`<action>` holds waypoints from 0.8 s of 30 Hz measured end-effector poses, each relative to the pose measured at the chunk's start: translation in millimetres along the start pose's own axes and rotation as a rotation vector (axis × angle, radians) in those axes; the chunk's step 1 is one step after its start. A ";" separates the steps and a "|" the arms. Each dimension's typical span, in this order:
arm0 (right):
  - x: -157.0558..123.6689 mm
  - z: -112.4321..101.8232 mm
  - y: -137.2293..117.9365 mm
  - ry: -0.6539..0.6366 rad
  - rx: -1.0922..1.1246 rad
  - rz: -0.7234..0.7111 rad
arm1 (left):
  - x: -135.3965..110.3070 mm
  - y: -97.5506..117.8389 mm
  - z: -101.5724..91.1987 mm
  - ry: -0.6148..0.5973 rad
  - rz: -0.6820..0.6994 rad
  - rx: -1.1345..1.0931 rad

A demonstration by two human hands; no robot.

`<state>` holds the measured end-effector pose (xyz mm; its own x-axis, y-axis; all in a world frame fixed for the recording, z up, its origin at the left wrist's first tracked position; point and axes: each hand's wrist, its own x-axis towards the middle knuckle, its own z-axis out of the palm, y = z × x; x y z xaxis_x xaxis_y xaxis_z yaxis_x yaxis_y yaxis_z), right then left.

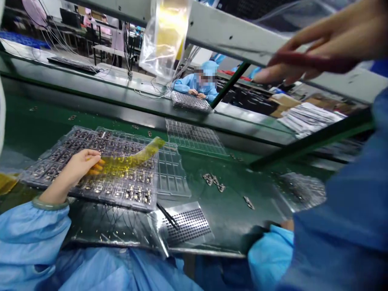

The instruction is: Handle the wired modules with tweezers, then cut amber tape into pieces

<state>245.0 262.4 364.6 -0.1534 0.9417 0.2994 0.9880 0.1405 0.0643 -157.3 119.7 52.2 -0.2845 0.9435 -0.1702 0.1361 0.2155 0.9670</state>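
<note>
My left hand (79, 166), in a light-blue sleeve with a green bangle at the wrist, pinches a strip of yellow see-through film (130, 159). That strip stretches to the right over a clear compartment tray (91, 198) filled with small metal-and-black parts. On the right, a light-blue cuff leads to my right hand (287, 224). Only a patch of skin shows there; a dark-blue sleeve covers the rest and its fingers are hidden. Black tweezers (168, 215) rest on a clear sheet (192, 224) with rows of small dark squares, near the bench's front edge.
A nearby person's blurred hand (318, 52) holds a dark-red slim object at upper right. Their dark-blue sleeve (342, 194) blocks the right side. Loose metal parts (214, 180) lie on the green bench. A bag with yellow contents (169, 36) hangs overhead. A co-worker (197, 83) sits opposite.
</note>
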 end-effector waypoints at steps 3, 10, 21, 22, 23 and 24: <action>-55.1 -12.4 -4.7 -0.204 -0.294 0.143 | -3.2 3.4 -8.5 0.015 0.041 0.107; -165.8 132.6 -33.6 -0.385 0.604 0.100 | 12.3 10.1 -30.6 -0.076 0.095 0.290; -245.5 230.5 -66.1 -0.257 1.200 0.345 | -15.1 -14.6 -40.8 -0.144 0.258 0.613; -253.0 226.8 -66.1 -0.260 1.200 0.361 | -19.0 -14.5 -42.0 -0.087 0.328 0.701; -260.3 223.8 -65.9 -0.262 1.200 0.382 | -25.0 -13.1 -40.7 -0.006 0.405 0.780; -267.4 222.3 -65.7 -0.261 1.201 0.406 | -33.2 -10.2 -36.2 0.070 0.489 0.836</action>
<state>225.2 69.3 68.7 0.0335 0.9937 -0.1069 0.3814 -0.1116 -0.9176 -183.5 77.1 54.8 -0.0690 0.9651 0.2527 0.8773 -0.0619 0.4760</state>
